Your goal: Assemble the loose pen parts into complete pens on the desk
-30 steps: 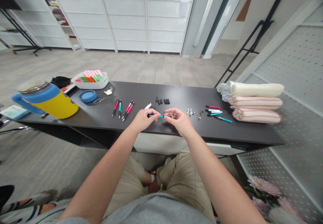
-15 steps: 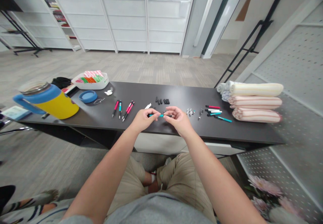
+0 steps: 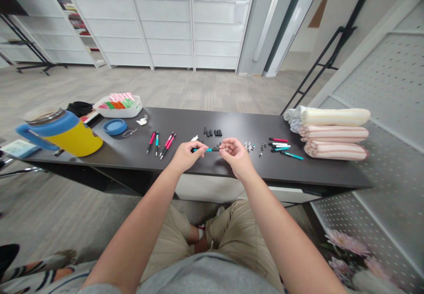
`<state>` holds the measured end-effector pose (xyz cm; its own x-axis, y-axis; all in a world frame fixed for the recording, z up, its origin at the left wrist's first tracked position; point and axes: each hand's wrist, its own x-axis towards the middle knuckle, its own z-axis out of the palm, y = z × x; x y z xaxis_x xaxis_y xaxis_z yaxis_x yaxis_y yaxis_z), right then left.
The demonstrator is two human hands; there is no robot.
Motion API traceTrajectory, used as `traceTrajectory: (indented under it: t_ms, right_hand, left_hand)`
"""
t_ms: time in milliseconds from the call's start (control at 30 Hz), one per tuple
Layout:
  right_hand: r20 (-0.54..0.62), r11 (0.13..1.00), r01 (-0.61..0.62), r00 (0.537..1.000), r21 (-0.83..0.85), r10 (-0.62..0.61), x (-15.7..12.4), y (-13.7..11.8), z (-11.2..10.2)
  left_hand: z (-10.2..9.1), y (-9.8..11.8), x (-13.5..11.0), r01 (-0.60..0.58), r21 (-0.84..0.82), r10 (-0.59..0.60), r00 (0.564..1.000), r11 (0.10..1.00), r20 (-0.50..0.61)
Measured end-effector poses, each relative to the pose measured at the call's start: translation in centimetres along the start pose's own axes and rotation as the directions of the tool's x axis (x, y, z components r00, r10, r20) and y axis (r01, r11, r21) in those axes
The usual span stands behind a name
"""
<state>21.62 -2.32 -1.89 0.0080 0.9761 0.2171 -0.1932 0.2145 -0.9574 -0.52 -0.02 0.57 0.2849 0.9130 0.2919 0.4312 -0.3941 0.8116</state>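
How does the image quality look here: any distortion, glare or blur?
Head view: strong wide-angle distortion, with the wall panels leaning outward; even indoor light, faint sheen on the table; left hand and right hand fairly sharp, no heavy blur.

On the desk (image 3: 318, 170), pens (image 3: 168, 145) lie left of the pen parts (image 3: 212, 132), folded towels (image 3: 334, 134) far right.

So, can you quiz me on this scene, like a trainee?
1. True or false: the left hand holds a teal pen.
2. Which is nearer the right hand: the towels or the yellow jug?
3. Fill in the blank: the jug's handle is ____.

Key: 1. True. 2. The towels. 3. Blue.
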Motion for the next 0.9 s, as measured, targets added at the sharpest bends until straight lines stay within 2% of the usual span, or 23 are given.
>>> traceTrajectory:
  t_ms: [200, 900]
  right_hand:
    - [0.022, 0.999, -0.045, 0.999, -0.011, 0.045, 0.14, -0.02, 0.03]
    - [0.081, 0.997, -0.030, 0.996, -0.065, 0.036, 0.20, 0.25, 0.11]
  left_hand:
    - [-0.12, -0.04, -0.04, 0.013, -0.019, -0.013, 0.999, 1.000, 0.043]
    - [-0.10, 0.38, 0.04, 0.009, -0.027, -0.006, 0.996, 1.000, 0.090]
